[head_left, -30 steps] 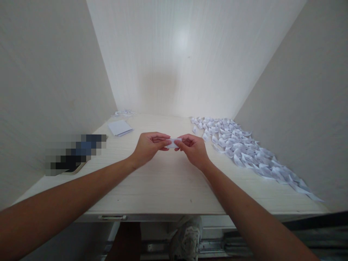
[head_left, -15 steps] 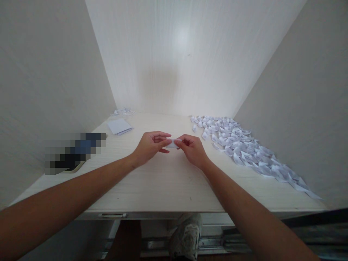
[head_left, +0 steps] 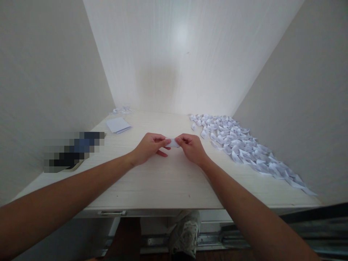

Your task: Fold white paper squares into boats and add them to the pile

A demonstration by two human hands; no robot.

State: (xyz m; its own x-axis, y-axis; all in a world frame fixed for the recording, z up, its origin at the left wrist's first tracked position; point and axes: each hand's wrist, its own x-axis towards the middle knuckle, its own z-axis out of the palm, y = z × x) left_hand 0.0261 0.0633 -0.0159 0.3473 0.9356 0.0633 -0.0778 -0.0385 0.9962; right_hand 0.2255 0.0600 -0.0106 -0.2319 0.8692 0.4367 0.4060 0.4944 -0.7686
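A small white paper (head_left: pixel 173 143) is held above the middle of the desk (head_left: pixel 163 188), stretched between both hands. The left hand (head_left: pixel 150 146) pinches one end between thumb and finger, its lower fingers spread apart; the right hand (head_left: pixel 193 148) pinches the other end, its fingers curled together. Near the left hand lies a flat stack of paper (head_left: pixel 117 125), with paper scraps (head_left: pixel 122 110) behind it. A blurred dark item (head_left: pixel 74 156) lies by the left wall (head_left: pixel 54 72). Many folded papers (head_left: pixel 239 145) spread along the right wall (head_left: pixel 299 108).

Matt paper slip (head_left: pixel 173 143), wood-grained desk (head_left: pixel 160 185)
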